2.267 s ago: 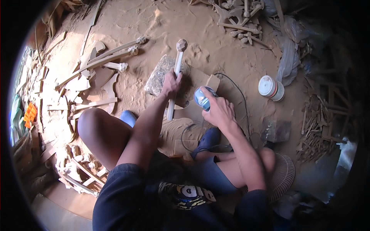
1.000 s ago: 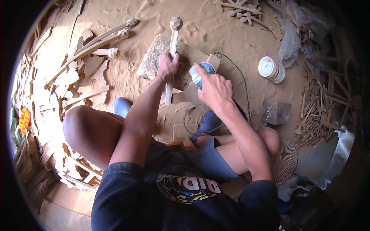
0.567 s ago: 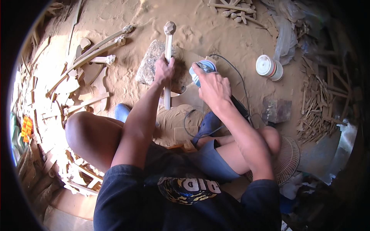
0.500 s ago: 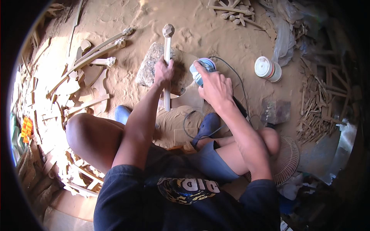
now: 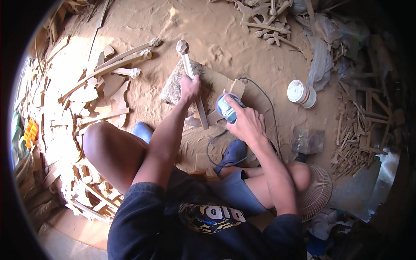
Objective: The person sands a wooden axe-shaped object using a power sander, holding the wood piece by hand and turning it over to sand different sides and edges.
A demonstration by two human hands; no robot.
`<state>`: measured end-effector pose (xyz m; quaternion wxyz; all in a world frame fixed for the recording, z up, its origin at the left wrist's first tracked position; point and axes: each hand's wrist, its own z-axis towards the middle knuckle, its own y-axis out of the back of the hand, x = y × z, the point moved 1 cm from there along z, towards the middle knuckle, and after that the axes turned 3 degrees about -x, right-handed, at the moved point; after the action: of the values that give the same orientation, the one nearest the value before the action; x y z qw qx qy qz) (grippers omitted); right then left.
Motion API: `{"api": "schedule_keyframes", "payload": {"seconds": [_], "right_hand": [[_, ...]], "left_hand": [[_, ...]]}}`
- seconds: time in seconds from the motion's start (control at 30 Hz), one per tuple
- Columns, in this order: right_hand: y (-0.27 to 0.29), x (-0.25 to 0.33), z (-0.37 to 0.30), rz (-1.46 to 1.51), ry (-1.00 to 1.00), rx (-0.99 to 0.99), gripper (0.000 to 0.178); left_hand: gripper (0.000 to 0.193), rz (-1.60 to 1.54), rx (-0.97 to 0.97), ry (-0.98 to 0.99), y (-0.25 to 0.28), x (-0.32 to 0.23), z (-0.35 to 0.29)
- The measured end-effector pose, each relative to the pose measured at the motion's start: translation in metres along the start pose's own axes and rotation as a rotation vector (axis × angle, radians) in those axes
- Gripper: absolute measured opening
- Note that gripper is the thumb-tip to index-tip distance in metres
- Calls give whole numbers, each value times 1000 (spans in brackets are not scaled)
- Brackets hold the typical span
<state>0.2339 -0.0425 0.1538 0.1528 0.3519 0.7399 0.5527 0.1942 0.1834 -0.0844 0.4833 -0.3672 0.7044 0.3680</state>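
My left hand (image 5: 190,88) is closed around the middle of a carved wooden rod (image 5: 187,64) with a faceted knob at its far end. The rod leans, its lower end nearer to my feet and to the right. In my right hand (image 5: 248,123) is a blue corded power sander (image 5: 227,108), gripped from above. A short gap separates the sander from the rod. Beneath the rod lies a rough, stone-like block (image 5: 174,85). A flat wooden piece (image 5: 236,90) shows just beyond the sander.
The sander's dark cord (image 5: 269,101) loops over the dusty ground. Cut wooden pieces (image 5: 108,73) lie in a pile on the left, with more sticks (image 5: 353,143) at right. A white lidded tub (image 5: 297,91) stands to the right, and a round fan (image 5: 318,190) sits beside my right knee.
The rod has gone from nearly upright in the picture to slanted, its knob end shifted left and its lower end right. The sander sits lower in view. The whole view has shifted slightly.
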Motion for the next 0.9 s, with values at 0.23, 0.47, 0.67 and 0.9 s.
{"api": "schedule_keyframes", "payload": {"seconds": [0.23, 0.47, 0.67, 0.9], "right_hand": [[-21, 5, -3, -4, 34, 73, 89], [-23, 9, -1, 39, 55, 90, 89], [-24, 18, 0, -2, 64, 107, 87], [-34, 14, -1, -37, 56, 126, 88]], "left_hand": [[43, 132, -42, -20, -8, -6, -5], [45, 133, -23, 14, -10, -13, -9], [44, 109, -32, -1, -10, -7, -6], [42, 118, -30, 28, -12, -15, -9]]}}
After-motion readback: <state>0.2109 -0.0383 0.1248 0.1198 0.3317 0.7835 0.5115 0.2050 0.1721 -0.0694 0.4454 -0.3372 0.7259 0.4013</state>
